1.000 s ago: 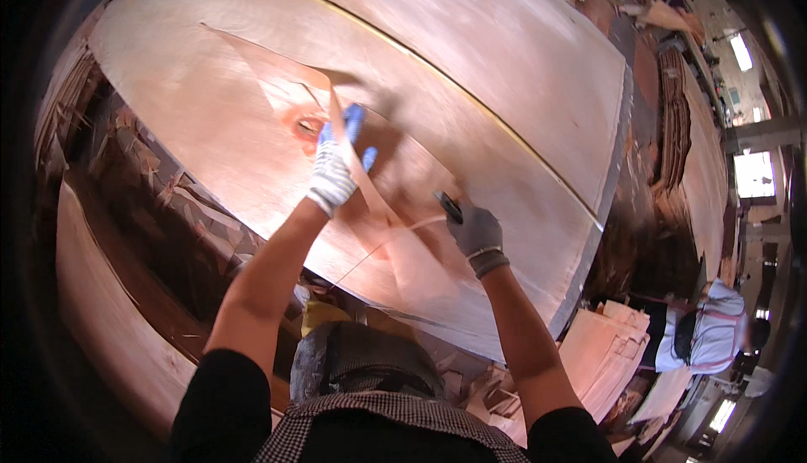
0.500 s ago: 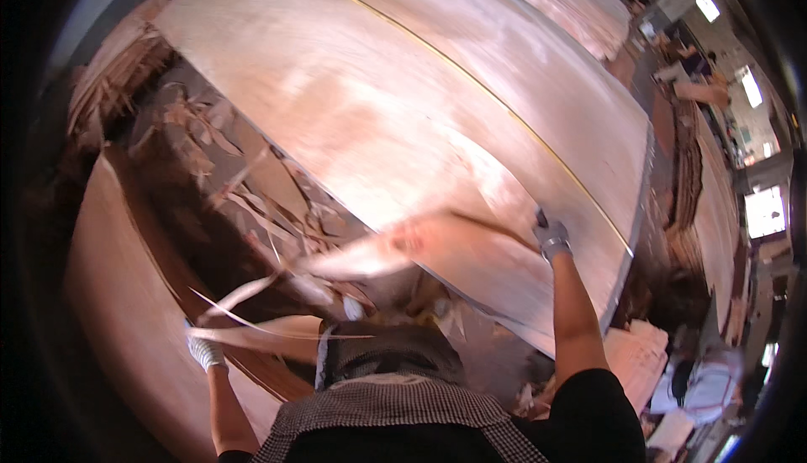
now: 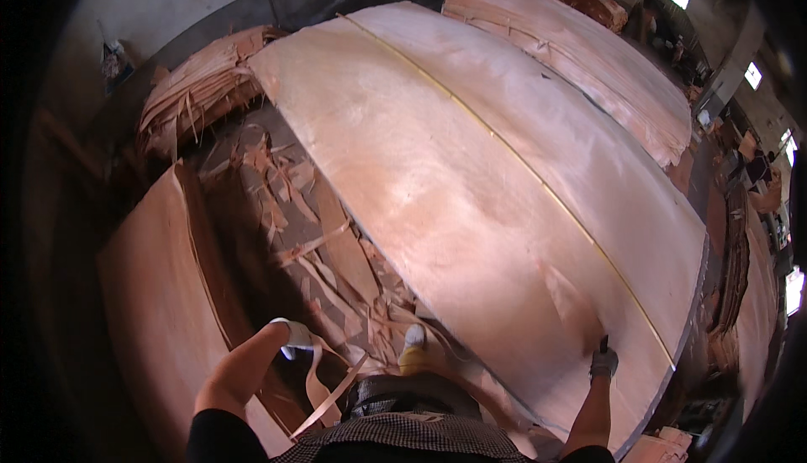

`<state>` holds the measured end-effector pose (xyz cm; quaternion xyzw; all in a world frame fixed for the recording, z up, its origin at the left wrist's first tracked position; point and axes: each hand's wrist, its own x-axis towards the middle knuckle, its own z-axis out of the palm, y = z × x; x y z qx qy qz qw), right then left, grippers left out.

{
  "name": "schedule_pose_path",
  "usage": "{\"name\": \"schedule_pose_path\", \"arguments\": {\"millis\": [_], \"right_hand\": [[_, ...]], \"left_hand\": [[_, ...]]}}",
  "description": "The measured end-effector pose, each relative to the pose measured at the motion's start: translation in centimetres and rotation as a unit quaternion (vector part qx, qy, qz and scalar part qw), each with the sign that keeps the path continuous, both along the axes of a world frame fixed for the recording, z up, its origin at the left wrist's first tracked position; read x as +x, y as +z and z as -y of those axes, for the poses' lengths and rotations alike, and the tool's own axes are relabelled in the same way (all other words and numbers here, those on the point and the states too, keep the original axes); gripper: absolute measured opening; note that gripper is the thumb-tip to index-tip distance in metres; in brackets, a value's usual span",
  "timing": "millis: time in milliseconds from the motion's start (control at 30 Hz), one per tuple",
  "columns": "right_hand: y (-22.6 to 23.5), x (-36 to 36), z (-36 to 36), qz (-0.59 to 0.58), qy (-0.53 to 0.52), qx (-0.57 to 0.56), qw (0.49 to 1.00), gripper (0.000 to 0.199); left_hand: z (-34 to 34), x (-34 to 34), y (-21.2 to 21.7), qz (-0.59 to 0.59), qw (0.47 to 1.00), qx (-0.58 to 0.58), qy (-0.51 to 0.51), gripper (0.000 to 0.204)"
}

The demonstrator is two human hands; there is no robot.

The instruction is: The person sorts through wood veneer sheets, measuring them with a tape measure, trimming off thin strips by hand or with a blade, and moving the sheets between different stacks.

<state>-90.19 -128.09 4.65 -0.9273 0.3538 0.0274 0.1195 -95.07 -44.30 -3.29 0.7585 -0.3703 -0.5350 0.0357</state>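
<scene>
Left hand (image 3: 296,337) gloved, can't tell if gripping; thin veneer strip (image 3: 314,383) just right of it. Scraps (image 3: 345,248) strewn ahead. Broad veneer sheet (image 3: 403,169) left of and below right hand (image 3: 603,364), closed round dark tool (image 3: 603,343).

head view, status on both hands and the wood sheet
Left hand at loose strip. Right hand gripping dark tool over wood sheet. Yellow strip along sheet. Scraps alongside.

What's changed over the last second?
The left hand has swung off the sheet to the lower left; veneer strips hang beside it, grip unclear. The knot-holed piece is gone from the sheet. The right hand still holds the dark tool there; the yellow strip stays put.
</scene>
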Motion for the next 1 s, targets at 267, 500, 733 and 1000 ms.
{"name": "schedule_pose_path", "arguments": {"millis": [267,500,733,1000], "right_hand": [[3.2,4.2,5.3,0.166,-0.222,0.102,0.956,0.025],[19.3,23.7,-14.7,0.413,0.128,0.067,0.899,0.019],[29.4,27.2,-33.7,0.421,0.161,0.108,0.886,0.019],[42.9,37.0,-41.3,0.596,0.161,0.275,0.737,0.014]], "left_hand": [[12.6,27.0,40.7,-0.245,0.751,-0.382,0.479,0.043],[29.8,52.2,47.0,0.111,0.637,-0.684,0.339,0.054],[36.1,55.4,52.3,0.017,0.595,-0.744,0.304,0.025],[30.9,46.0,38.7,-0.029,0.655,-0.654,0.378,0.022]]}}
